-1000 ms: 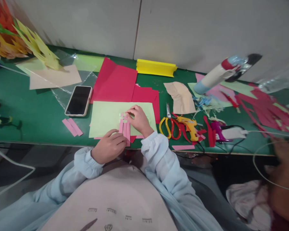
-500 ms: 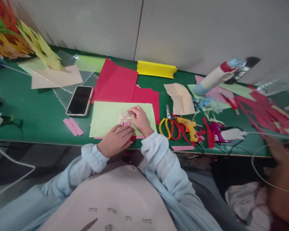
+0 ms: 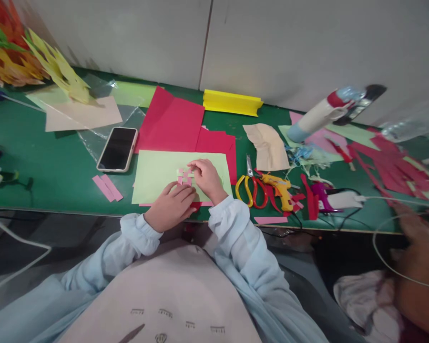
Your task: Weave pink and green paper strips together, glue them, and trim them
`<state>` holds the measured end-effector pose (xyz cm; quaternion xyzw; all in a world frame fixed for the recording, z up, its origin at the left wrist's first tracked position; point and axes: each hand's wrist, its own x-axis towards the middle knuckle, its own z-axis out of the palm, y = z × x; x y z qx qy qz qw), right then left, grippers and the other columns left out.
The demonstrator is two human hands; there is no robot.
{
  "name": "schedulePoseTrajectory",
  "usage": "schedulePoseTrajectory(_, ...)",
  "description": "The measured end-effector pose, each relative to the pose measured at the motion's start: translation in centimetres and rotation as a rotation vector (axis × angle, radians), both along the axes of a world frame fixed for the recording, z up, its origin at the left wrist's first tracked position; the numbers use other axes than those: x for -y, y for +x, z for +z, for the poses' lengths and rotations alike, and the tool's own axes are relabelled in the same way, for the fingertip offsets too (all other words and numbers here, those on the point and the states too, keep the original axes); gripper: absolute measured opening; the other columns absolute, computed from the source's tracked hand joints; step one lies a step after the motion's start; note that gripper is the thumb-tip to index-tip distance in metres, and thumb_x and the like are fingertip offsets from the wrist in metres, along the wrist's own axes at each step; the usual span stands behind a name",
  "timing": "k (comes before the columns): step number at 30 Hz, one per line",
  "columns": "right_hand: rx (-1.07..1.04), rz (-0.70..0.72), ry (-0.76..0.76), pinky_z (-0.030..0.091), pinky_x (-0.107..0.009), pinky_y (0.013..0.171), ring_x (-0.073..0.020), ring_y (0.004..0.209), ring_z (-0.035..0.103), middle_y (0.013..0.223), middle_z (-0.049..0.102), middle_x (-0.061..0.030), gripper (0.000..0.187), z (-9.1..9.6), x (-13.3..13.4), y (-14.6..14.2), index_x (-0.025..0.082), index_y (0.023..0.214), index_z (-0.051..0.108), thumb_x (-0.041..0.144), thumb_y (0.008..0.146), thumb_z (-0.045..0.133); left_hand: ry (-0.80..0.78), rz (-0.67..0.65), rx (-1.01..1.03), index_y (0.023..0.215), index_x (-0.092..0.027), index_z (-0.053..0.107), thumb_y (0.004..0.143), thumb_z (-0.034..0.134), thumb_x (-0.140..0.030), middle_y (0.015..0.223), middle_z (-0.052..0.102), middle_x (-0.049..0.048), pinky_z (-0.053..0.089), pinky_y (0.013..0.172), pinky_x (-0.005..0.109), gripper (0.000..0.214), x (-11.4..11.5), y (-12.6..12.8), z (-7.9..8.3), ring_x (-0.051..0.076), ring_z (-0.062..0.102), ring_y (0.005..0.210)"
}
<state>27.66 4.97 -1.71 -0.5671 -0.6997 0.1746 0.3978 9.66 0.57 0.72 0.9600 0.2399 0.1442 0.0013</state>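
Note:
A small weave of pink and pale green paper strips [image 3: 186,176] lies on a light green sheet [image 3: 153,174] near the table's front edge. My left hand [image 3: 171,205] rests over the weave's near end, fingers lying across the pink strips and the thumb apart from them. At the weave's right side, my right hand [image 3: 208,180] has its fingers bent, the tips pinched at the upper right strips. Its thumb is mostly hidden. Two loose pink strips [image 3: 107,187] lie to the left of the sheet, below a phone [image 3: 117,149].
Scissors [image 3: 250,183], a yellow glue gun [image 3: 280,190] and red scraps lie to the right. Red sheets [image 3: 175,121] and a yellow folded strip [image 3: 232,103] are behind. A bottle [image 3: 321,114] stands back right. Another person's arm [image 3: 420,257] shows at far right.
My left hand's fingers have drawn in slightly over the near ends of the strips. My right fingertips have shifted a little down and left along the weave.

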Motion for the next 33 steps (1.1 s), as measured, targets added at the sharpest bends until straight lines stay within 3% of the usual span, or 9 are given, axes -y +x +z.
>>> schedulePoseTrajectory(3,0.008,0.012,0.009,0.046,-0.036,0.091,-0.0215,0.094,0.058,0.087,0.068,-0.0052,0.032,0.0,0.0,-0.1,0.02,0.092,0.065,0.006,0.081,0.038,-0.01,0.021,0.035,0.122,-0.017,0.06,0.097,0.046,-0.028,0.123,0.065,0.0114,0.039,0.107,0.047,0.032,-0.2,-0.3,0.1,0.026,0.056,0.119)
schedulePoseTrajectory(8,0.017,0.002,0.031,0.045,-0.036,0.092,-0.0214,0.095,0.057,0.088,0.068,-0.0051,0.038,1.2,0.3,0.4,0.019,0.098,0.065,0.002,0.077,0.038,-0.017,0.179,0.103,0.121,-0.016,0.062,0.097,0.044,-0.027,0.122,0.066,0.012,0.044,0.099,0.046,0.032,-1.6,-1.3,0.6,0.028,0.059,0.113)
schedulePoseTrajectory(12,0.131,0.006,-0.048,0.044,-0.037,0.094,-0.0228,0.101,0.056,0.096,0.067,-0.0065,0.032,2.5,1.3,1.3,0.019,0.097,0.067,0.006,0.081,0.043,-0.058,0.266,0.106,0.122,-0.016,0.063,0.096,0.045,-0.027,0.124,0.065,0.0137,0.045,0.097,0.048,0.034,-3.0,-2.1,0.6,0.03,0.058,0.116)
schedulePoseTrajectory(16,0.292,0.01,-0.119,0.046,-0.04,0.094,-0.0259,0.107,0.053,0.104,0.063,-0.0091,0.021,2.5,2.6,1.7,0.019,0.103,0.069,0.019,0.086,0.057,-0.072,0.246,0.047,0.129,-0.015,0.06,0.096,0.045,-0.029,0.135,0.06,0.0109,0.044,0.1,0.049,0.038,-3.8,-2.4,0.3,0.032,0.053,0.123)
schedulePoseTrajectory(23,0.473,0.026,-0.106,0.041,-0.046,0.1,-0.0298,0.119,0.046,0.129,0.059,-0.0081,0.041,2.2,3.5,2.0,0.022,0.124,0.062,0.038,0.086,0.066,-0.101,0.223,0.008,0.126,-0.019,0.063,0.096,0.045,-0.029,0.135,0.062,0.0067,0.042,0.101,0.048,0.037,-4.1,-2.3,-0.3,0.031,0.053,0.123)
schedulePoseTrajectory(33,0.492,0.025,-0.102,0.038,-0.042,0.103,-0.0279,0.121,0.045,0.125,0.059,-0.0093,0.035,1.9,3.2,1.8,0.024,0.12,0.066,0.04,0.089,0.062,-0.096,0.201,0.021,0.129,-0.018,0.061,0.099,0.043,-0.032,0.136,0.06,0.0064,0.042,0.101,0.047,0.038,-4.2,-2.6,-0.8,0.029,0.054,0.122)
